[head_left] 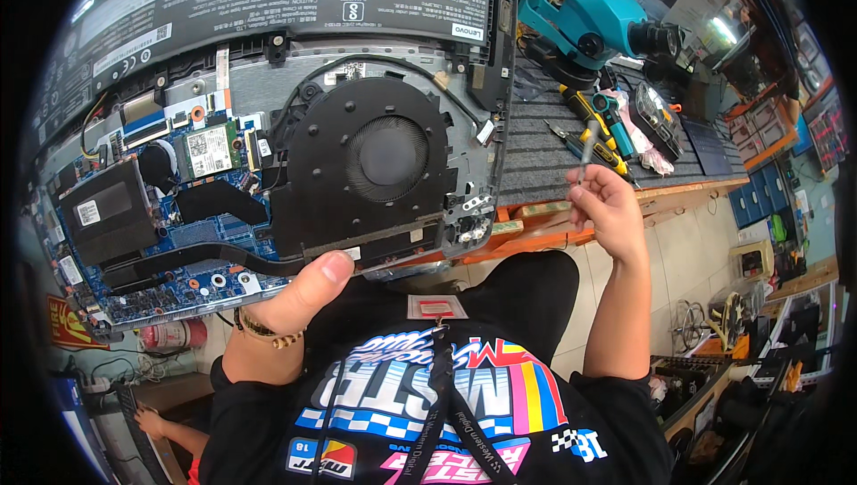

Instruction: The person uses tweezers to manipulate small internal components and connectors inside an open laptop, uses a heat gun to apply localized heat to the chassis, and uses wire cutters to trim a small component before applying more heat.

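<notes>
An opened laptop base point(420, 65) fills the left and middle of the view, its insides facing up. My left hand point(303, 293) grips its near edge, thumb on top beside the fan housing; the other fingers are hidden underneath. The round black fan point(357, 172) sits right of the blue circuit board point(201, 235), and a long black battery point(268, 7) spans the far side. Right of the laptop, my right hand point(611, 213) is raised, pinching a slim grey tool point(589, 146) held nearly upright. Its exact kind is unclear.
A teal microscope point(580, 20) stands at the back of the ribbed grey bench mat point(536, 163). Yellow-and-black hand tools point(607, 156) lie beyond my right hand, near a pink-white cloth point(656, 159). Another person's arm point(183, 436) shows at lower left. Blue drawers point(759, 204) stand right.
</notes>
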`<state>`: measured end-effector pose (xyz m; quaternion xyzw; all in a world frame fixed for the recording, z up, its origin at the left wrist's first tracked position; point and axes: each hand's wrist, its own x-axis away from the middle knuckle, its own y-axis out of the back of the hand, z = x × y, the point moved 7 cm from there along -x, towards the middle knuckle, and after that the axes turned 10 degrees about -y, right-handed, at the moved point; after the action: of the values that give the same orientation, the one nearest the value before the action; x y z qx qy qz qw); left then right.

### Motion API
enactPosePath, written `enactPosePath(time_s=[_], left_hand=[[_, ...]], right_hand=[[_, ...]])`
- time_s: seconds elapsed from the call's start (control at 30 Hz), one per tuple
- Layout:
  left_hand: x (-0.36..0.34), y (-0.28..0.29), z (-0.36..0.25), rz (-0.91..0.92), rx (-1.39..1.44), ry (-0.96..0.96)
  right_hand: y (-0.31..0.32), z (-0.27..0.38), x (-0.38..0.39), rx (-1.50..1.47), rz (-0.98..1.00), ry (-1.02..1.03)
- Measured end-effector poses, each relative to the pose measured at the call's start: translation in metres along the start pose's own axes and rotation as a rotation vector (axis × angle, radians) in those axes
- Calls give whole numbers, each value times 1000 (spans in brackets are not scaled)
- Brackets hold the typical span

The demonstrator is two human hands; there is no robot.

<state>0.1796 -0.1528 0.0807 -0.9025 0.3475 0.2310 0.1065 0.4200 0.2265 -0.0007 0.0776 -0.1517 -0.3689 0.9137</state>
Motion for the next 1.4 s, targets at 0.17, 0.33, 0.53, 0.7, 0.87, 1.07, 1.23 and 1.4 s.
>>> enactPosePath(time_s=[0.17, 0.33, 0.53, 0.7, 0.87, 1.07, 1.23, 1.4], left_hand=[[0, -2, 7, 18, -3, 9], [5, 5, 19, 24, -52, 22], [-1, -2, 17, 71, -90, 92], [-2, -5, 41, 104, -148, -65], [-2, -9, 65, 213, -465, -163], [-3, -24, 66, 262, -588, -292], [5, -30, 84, 380, -572, -233], [6, -32, 90, 404, -503, -138]], right_hand=[[-30, 38, 39, -433, 80, 232], [-61, 81, 76, -567, 222, 486], [-82, 77, 75, -535, 197, 355], [-92, 61, 58, -424, 212, 248], [-114, 36, 40, -403, 208, 207], [-140, 11, 10, -431, 203, 224], [-160, 0, -7, -436, 274, 242], [-170, -1, -16, -355, 256, 200]])
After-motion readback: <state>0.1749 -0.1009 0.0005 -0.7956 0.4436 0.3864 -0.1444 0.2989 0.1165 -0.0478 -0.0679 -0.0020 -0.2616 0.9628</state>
